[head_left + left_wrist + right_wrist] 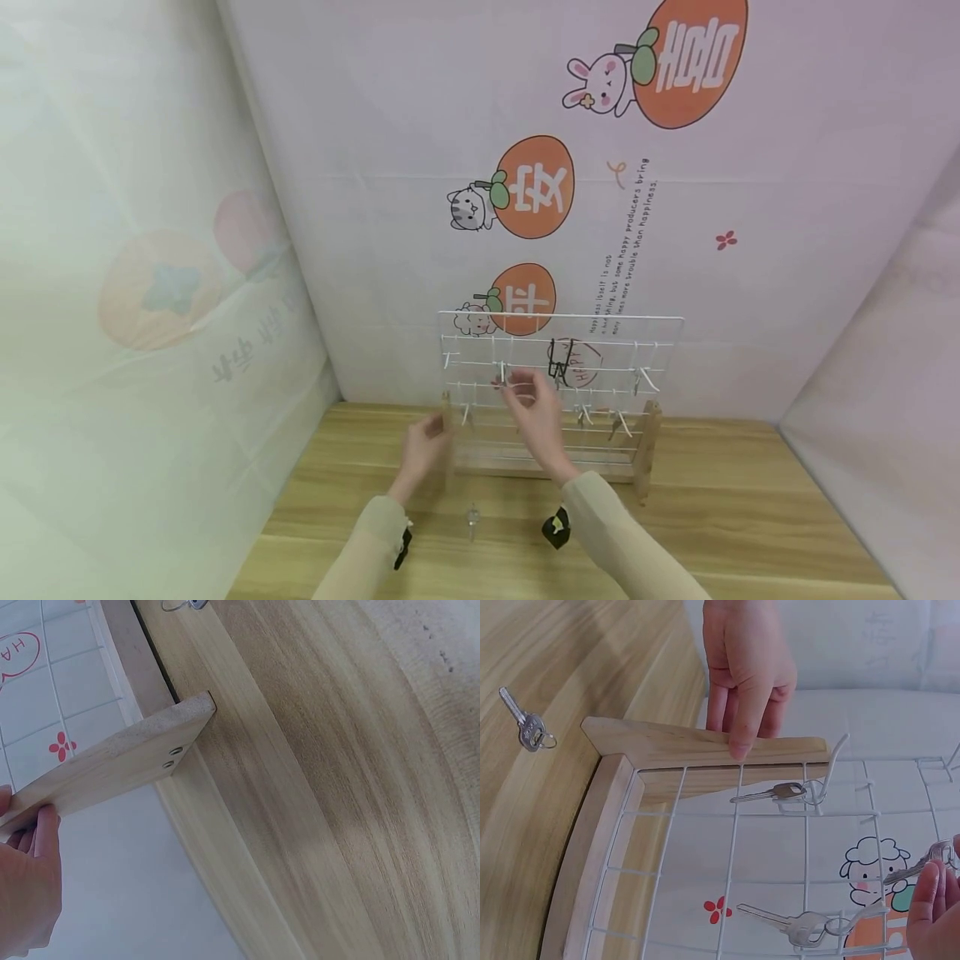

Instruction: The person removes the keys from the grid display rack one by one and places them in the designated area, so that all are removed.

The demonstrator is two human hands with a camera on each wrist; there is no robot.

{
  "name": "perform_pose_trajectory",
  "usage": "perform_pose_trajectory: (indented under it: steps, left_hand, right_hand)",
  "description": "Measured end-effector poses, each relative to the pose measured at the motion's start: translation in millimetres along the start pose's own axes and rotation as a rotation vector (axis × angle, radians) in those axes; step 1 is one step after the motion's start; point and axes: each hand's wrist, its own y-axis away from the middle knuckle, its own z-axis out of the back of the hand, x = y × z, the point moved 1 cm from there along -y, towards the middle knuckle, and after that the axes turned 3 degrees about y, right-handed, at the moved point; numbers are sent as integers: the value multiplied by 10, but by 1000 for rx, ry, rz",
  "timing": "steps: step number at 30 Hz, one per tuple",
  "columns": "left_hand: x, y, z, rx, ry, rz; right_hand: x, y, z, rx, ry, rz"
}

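My left hand (423,450) grips the left wooden upright (112,761) of a white wire rack (562,317), thumb on one face and fingers on the other. At an upper hook on the rack's left half, my right hand (536,412) pinches a silver key (911,871) with a ring; the fingertips partly hide it. Below it in the right wrist view, another key (802,928) hangs by its ring from a hook. A further key (780,792) hangs near the upright. One more key (472,521) lies on the wooden table, in front of the rack.
Several white hooks, such as one at the right (645,381), project from the rack, some with keys. A black wire piece (559,357) hangs mid-rack. The table (720,483) meets a printed cloth backdrop (390,250) behind. A black item with yellow (557,527) appears by the right sleeve.
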Motion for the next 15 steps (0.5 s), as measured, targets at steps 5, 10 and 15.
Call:
perform_pose_trajectory:
  steps: [5, 10, 15]
  left_hand:
    - [-3, 11, 3, 7, 12, -8]
    - [2, 18, 7, 12, 14, -11]
    - [1, 15, 11, 12, 7, -1]
  right_hand:
    - [-10, -36, -18, 5, 16, -25]
    - [-4, -67, -30, 11, 30, -23]
    - [-4, -91, -50, 17, 28, -10]
